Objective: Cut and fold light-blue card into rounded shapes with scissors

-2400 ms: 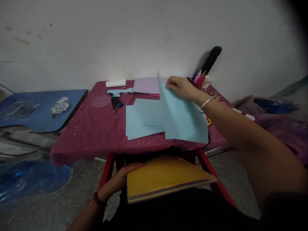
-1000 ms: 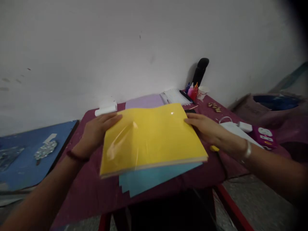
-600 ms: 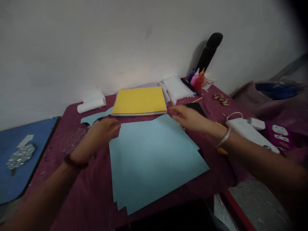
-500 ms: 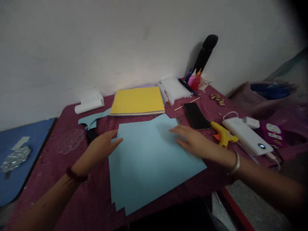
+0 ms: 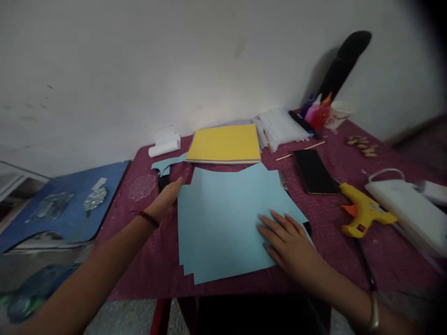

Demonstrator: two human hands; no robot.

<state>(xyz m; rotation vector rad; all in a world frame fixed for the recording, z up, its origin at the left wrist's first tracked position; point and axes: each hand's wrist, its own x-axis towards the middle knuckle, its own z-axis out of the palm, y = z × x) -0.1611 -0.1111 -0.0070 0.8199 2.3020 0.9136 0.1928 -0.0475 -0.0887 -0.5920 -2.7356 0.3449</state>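
A stack of light blue paper sheets lies on the maroon table, its edges slightly fanned out. Flat on the lower right of the sheets rests my right hand, fingers apart. My left hand is at the left edge of the sheets, seen side-on, with its fingers stretched forward and nothing visible in it. Just beyond that hand are a dark object and a cut blue paper strip. Behind the sheets sits a pile of coloured paper with yellow on top.
Right of the sheets are a phone, a yellow glue gun and a white power bank. White sticks, glue bottles and a paper cup stand along the wall. A clear plastic flower-shaped piece lies left.
My right hand has come down onto the lower right of the blue sheets. My left hand stays by their left edge. The view has shifted left, so things appear further right.
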